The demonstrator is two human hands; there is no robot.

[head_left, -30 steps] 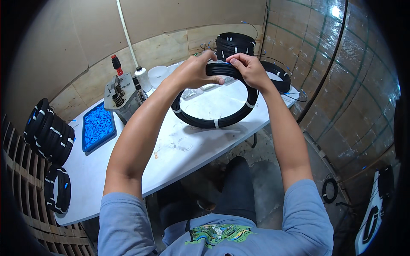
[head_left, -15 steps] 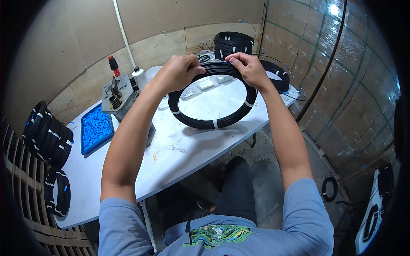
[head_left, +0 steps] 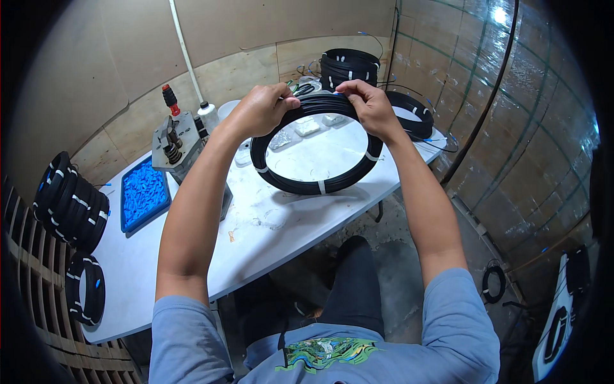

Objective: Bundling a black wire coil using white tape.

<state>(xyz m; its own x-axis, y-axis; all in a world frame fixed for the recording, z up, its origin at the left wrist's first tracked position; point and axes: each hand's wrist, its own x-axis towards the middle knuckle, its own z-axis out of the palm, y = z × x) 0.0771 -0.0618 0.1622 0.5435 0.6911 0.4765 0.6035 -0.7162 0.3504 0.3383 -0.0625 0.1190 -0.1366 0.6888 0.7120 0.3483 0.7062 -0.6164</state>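
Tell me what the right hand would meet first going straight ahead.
The right hand would probably meet the stacked coils behind the black coil it holds, though depth is unclear.

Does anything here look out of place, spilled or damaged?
Perhaps the small black coil low at right: it's off the white table, away from the stacked coils. The table also bears a brownish mark. The held coil shows no obvious damage.

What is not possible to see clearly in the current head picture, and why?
Head view:
Black coil: stretch at the left hand, covered by it.
Metal machine: lower part, partly hidden behind the left forearm.
Bluish bit at the right hand: too small to identify.
Slatted wood: cut off by the dark lens rim.
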